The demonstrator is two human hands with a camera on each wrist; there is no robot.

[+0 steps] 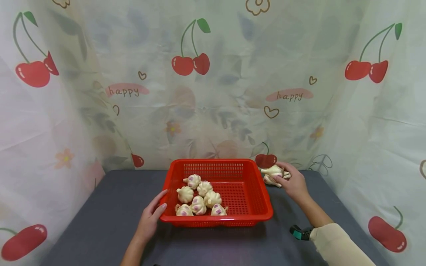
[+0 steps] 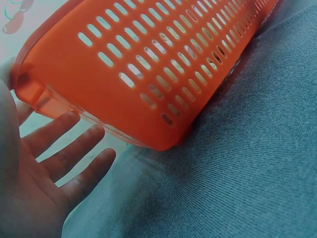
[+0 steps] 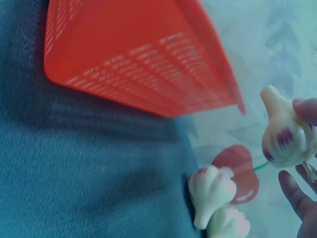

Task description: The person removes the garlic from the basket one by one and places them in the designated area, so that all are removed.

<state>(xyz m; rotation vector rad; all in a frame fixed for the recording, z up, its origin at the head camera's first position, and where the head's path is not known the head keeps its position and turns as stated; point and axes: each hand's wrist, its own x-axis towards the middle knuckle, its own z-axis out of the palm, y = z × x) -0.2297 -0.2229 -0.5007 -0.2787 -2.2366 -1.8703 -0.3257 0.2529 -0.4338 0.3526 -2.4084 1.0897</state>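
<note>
At the left rim of a red plastic basket, my left hand touches the edge. In the left wrist view, several of its fingers are straight and spread beside the basket wall. Beyond the basket's right side, my right hand holds a garlic bulb between thumb and fingers, with its stem pointing at the basket. Below that bulb, two more garlic bulbs lie close together on the table. Several white garlic bulbs with purple marks lie in the basket's left half.
A dark grey cloth-covered table extends on both sides of the basket. Behind and beside it hangs a pale curtain printed with cherries. A black and green band sits near my right sleeve.
</note>
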